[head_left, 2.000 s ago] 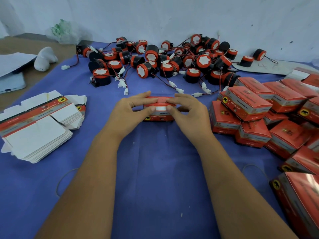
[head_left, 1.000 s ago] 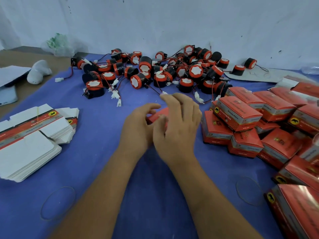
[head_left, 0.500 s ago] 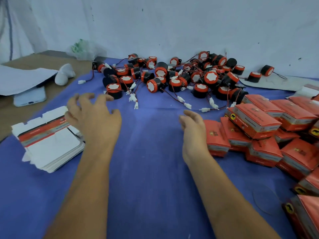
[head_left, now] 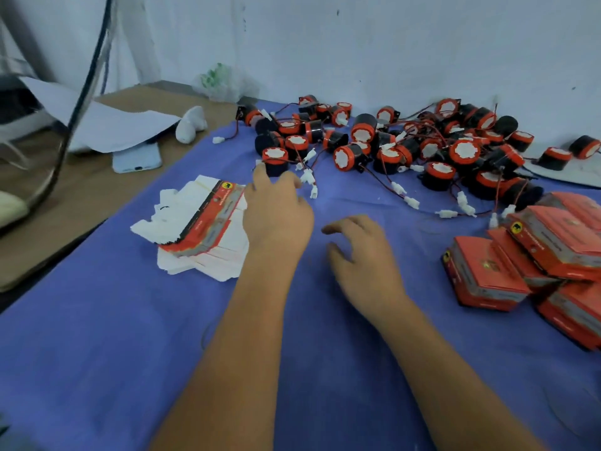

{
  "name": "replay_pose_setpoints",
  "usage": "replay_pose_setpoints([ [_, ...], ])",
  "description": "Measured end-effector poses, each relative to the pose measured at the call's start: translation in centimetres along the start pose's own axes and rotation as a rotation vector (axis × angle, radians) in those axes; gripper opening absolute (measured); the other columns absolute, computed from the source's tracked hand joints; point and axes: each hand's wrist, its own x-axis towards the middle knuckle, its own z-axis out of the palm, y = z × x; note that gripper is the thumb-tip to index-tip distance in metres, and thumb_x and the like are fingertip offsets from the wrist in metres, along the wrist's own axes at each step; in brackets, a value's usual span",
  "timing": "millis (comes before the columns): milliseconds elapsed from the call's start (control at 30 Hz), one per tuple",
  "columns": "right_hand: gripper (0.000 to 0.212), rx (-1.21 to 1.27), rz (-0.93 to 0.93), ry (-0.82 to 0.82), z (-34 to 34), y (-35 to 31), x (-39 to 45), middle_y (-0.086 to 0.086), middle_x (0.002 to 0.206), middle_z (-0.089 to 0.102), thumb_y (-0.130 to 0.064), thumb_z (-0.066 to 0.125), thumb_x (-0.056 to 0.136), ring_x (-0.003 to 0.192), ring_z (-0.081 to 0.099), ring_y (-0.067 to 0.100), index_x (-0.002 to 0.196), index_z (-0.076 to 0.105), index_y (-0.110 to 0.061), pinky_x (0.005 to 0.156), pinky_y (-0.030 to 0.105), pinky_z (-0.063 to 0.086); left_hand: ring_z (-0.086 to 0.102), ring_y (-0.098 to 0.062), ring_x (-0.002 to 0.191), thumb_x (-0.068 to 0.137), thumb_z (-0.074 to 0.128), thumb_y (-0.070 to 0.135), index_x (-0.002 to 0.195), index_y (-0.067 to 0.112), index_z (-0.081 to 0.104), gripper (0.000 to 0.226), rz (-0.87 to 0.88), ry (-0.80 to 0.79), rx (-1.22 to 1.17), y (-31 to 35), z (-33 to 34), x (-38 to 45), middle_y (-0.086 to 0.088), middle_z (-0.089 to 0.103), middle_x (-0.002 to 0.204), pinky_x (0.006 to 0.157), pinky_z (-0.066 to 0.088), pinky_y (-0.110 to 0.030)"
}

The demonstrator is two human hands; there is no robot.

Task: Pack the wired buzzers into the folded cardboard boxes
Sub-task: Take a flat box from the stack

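A heap of black-and-red wired buzzers [head_left: 403, 148] with white plugs lies at the far side of the blue cloth. A stack of flat, unfolded red-and-white boxes [head_left: 198, 226] lies at the left. My left hand [head_left: 276, 213] hovers at the stack's right edge, fingers spread and reaching toward the nearest buzzer [head_left: 274, 161]; it holds nothing. My right hand [head_left: 361, 252] floats over bare cloth in the middle, fingers loosely curled and empty. Closed red boxes [head_left: 527, 255] are piled at the right.
The blue cloth [head_left: 113, 336] covers the table. Beyond its left edge lie a pale phone [head_left: 136, 159], white paper [head_left: 107, 125], a small white object [head_left: 192, 125] and a dark cable [head_left: 81, 92]. A white wall stands right behind the buzzers.
The closed box that both hands held has gone onto the pile at the right. Both hands came away empty, and my left hand moved to the flat boxes, near the buzzers.
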Motion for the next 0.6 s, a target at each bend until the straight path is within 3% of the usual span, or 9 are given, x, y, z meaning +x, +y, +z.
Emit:
replay_pose_setpoints([
  [100,0.041,-0.104,-0.212,-0.215,1.3,-2.1,0.5,0.002,0.136,0.051,-0.014,0.06,0.088,0.125,0.044,0.021,0.129,0.059,-0.014,0.104,0.033,0.034,0.056,-0.027,0.11,0.09,0.046,0.008,0.108,0.021,0.068,0.031,-0.018,0.174,-0.302,-0.9,-0.8,0.7,-0.002,0.053,0.127,0.079,0.04,-0.032],
  [200,0.059,-0.126,-0.378,-0.366,2.9,-4.1,1.0,-0.001,0.149,0.04,-0.023,0.061,0.087,0.136,0.033,0.018,0.143,0.044,-0.017,0.111,0.031,0.025,0.055,-0.02,0.075,0.086,0.043,0.012,0.089,0.034,0.063,0.03,-0.095,0.285,-0.603,-1.5,-2.4,1.0,-0.008,0.065,0.103,0.069,0.041,-0.03],
  [300,0.04,-0.158,-0.502,-0.363,4.3,-5.5,1.3,0.004,0.138,0.053,-0.02,0.06,0.088,0.131,0.042,0.024,0.127,0.059,-0.009,0.104,0.033,0.028,0.057,-0.014,0.082,0.08,0.04,0.016,0.086,0.03,0.064,0.029,-0.116,0.482,-0.769,-1.9,-3.5,0.9,0.009,0.066,0.101,0.078,0.046,-0.031],
  [433,0.027,-0.178,-0.475,-0.318,4.8,-5.8,1.9,0.006,0.118,0.065,-0.022,0.061,0.09,0.114,0.054,0.027,0.112,0.066,-0.007,0.095,0.033,0.031,0.056,-0.012,0.084,0.077,0.038,0.013,0.081,0.026,0.061,0.027,-0.13,0.626,-0.888,-1.9,-4.2,1.0,-0.013,0.067,0.1,0.077,0.044,-0.02],
  [500,0.023,-0.12,-0.399,-0.334,4.7,-5.1,2.4,0.003,0.113,0.066,-0.022,0.061,0.091,0.108,0.056,0.026,0.11,0.066,-0.01,0.09,0.031,0.035,0.058,-0.016,0.086,0.077,0.038,0.01,0.078,0.026,0.06,0.027,-0.129,0.65,-0.918,-1.7,-4.2,0.9,-0.017,0.066,0.1,0.079,0.045,-0.022],
  [600,0.029,0.036,-0.144,-0.289,3.6,-2.8,2.9,-0.005,0.131,0.062,-0.016,0.061,0.094,0.125,0.053,0.015,0.121,0.068,-0.021,0.104,0.028,0.039,0.06,-0.023,0.089,0.081,0.039,0.002,0.077,0.021,0.061,0.029,-0.129,0.688,-0.986,-1.6,-4.3,0.7,-0.02,0.066,0.1,0.08,0.047,-0.024],
])
